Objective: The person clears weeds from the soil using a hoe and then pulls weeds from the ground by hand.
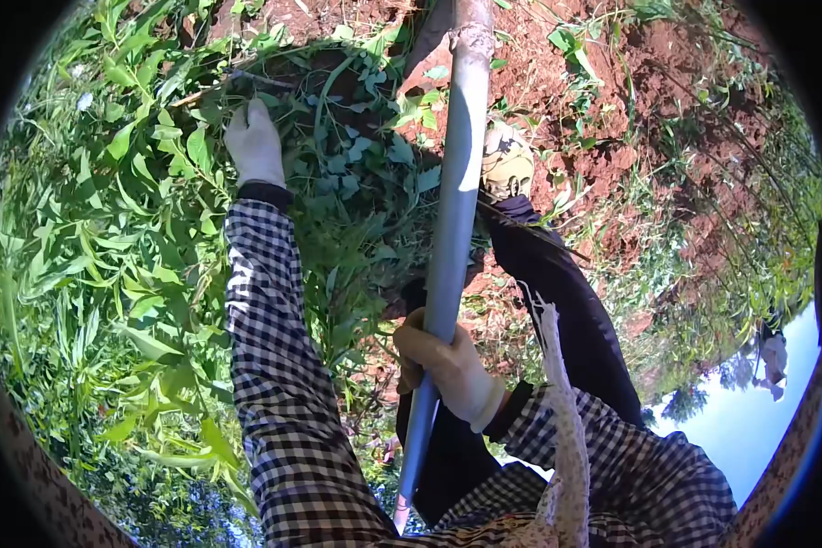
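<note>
Steady the long, round grey pole point(457, 201), slanting across the reddish soil point(603, 173), with your pale-gloved right hand point(457, 370), fingers wrapped round it; place your pale-gloved left hand point(256, 155) low among leafy green stems point(160, 187), pinch unclear.

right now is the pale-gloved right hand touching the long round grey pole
Touching: the head view shows the pale-gloved right hand closed around the long round grey pole, with no gap showing between them.

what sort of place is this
Outdoors, probably a field or overgrown garden plot: there is bare reddish soil, dense leafy plants at ground level, and open blue sky at one edge.
</note>
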{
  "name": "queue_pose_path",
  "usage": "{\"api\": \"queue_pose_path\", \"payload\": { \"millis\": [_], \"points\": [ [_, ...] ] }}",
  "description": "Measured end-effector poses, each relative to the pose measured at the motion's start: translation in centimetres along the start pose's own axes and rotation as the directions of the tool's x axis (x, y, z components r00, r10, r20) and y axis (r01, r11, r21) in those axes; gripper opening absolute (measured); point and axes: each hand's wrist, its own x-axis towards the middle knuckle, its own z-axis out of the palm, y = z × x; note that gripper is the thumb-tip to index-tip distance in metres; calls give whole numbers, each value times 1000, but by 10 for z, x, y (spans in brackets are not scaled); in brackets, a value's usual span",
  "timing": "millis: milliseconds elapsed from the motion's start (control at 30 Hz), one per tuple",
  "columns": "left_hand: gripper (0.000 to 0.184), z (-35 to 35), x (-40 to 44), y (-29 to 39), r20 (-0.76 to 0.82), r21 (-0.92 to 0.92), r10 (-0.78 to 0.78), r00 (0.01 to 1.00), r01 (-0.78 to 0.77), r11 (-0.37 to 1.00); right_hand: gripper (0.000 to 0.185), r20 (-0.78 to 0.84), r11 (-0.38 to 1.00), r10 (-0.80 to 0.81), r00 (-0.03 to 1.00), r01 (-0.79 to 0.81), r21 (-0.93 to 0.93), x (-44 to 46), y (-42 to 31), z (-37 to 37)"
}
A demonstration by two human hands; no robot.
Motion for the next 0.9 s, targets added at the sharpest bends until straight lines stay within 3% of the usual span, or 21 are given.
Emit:
{"api": "queue_pose_path", "payload": {
  "millis": [100,133,233,267,333,367,433,467,500,533,567,600,633,667,700,733,767,800,900],
  "points": [
    [31,12,-25,5,16,191,96,995,-97,977,25,-25,1000,2,1000,-3,-18,0,-1,-1],
    [32,11,-25,-5,32,331,236,971,-233,914,26,-23,1000,-7,1000,6,-12,1,0,-1],
    [32,10,-51,7,23,423,181,983,-174,889,26,-26,1000,-7,1000,7,-6,0,-3,-2],
    [32,6,-56,7,95,385,278,956,-293,875,26,-30,1000,2,1000,-2,-3,0,-2,0],
    [27,-3,-68,10,159,513,172,972,-230,827,26,-33,1000,9,999,-10,-12,-1,-1,1],
    [29,-5,-67,-7,88,530,379,921,-365,765,26,-39,1000,6,999,-6,-24,0,-2,1],
    [25,-12,-96,22,370,561,316,873,-482,673,26,-43,999,-6,999,5,-33,0,-2,2],
    [19,0,-125,36,578,539,332,746,-654,531,27,-50,999,-15,999,13,-40,0,-1,3],
    [14,8,-149,45,750,392,333,572,-789,472,27,-44,1000,-23,999,23,-4,3,2,1],
    [13,16,-164,33,861,337,211,463,-830,445,28,-34,999,-22,999,23,34,4,6,1],
    [15,24,-174,15,762,279,175,624,-560,780,28,-63,999,-25,998,28,39,4,7,3],
    [17,34,-183,15,635,71,133,761,-229,971,28,-74,999,-6,997,9,41,2,1,7],
    [21,41,-185,13,639,-140,-166,751,326,935,28,-91,999,10,996,-6,46,-1,-3,8],
    [34,42,-173,4,617,126,8,787,-109,986,28,-61,998,15,998,-11,60,2,0,3],
    [48,43,-160,2,575,414,182,797,-476,776,27,-53,998,13,999,-9,66,2,0,2],
    [57,41,-153,1,556,604,458,694,-716,351,26,-43,997,14,999,-10,72,3,1,1],
    [67,40,-138,-3,515,676,354,781,-624,392,23,-32,998,-4,999,7,70,5,4,-1],
    [70,38,-125,-7,437,751,365,822,-557,355,23,-33,997,-1,999,3,77,5,4,-2],
    [82,28,-100,-43,90,924,215,972,-163,347,22,-27,996,-11,1000,14,90,0,-1,-1]
  ]
}}
